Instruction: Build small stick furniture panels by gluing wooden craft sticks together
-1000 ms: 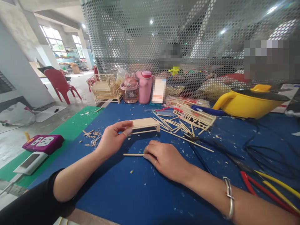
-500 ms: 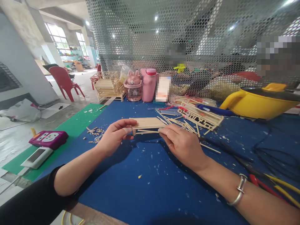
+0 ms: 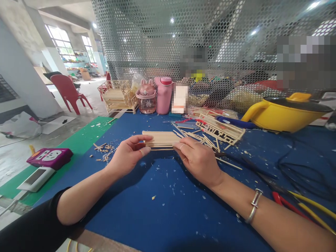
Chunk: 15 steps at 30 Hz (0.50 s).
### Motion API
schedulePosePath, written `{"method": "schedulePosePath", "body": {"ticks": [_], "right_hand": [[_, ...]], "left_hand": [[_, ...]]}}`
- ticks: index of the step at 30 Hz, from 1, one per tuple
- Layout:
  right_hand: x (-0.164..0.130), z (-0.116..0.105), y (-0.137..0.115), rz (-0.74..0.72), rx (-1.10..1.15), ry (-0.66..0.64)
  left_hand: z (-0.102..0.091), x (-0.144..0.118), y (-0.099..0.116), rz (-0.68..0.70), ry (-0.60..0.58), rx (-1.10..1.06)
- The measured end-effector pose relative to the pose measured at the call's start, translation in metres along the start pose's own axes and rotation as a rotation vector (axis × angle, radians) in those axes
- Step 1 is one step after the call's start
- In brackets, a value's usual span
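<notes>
Between my two hands is a small panel of thin wooden sticks, held just above the blue tabletop. My left hand grips its left end, thumb on the near edge and fingers over the top. At the right end, my right hand pinches the near corner between thumb and fingers. A stick runs along the near lower edge; the fingertips hide its ends. Behind my right hand lie loose wooden sticks and a stick lattice piece.
A finished-looking stick model stands at the back left beside a rabbit-eared bottle and a pink bottle. A yellow pot is at the right, with pliers nearer. A purple power strip sits left.
The panel's near side has tilted, so its top shows more and the gap above the lower stick has narrowed. Both hands still hold it; the view has shifted slightly.
</notes>
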State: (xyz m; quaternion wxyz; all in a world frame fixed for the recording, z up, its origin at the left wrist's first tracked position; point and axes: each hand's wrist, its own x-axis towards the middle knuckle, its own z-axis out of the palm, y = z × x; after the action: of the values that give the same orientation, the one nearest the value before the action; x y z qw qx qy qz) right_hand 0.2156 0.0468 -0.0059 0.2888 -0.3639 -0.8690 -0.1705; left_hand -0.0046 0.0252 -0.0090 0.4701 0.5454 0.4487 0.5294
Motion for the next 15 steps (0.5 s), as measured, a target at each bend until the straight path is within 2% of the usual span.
{"method": "schedulePosePath", "body": {"ticks": [10, 15], "right_hand": [[-0.002, 0.006, -0.001, 0.001, 0.123, -0.03], [-0.003, 0.007, -0.002, 0.033, 0.059, -0.028]], "left_hand": [[0.005, 0.0, -0.008, 0.096, 0.128, 0.154], [0.004, 0.0, -0.011, 0.111, 0.154, 0.185]]}}
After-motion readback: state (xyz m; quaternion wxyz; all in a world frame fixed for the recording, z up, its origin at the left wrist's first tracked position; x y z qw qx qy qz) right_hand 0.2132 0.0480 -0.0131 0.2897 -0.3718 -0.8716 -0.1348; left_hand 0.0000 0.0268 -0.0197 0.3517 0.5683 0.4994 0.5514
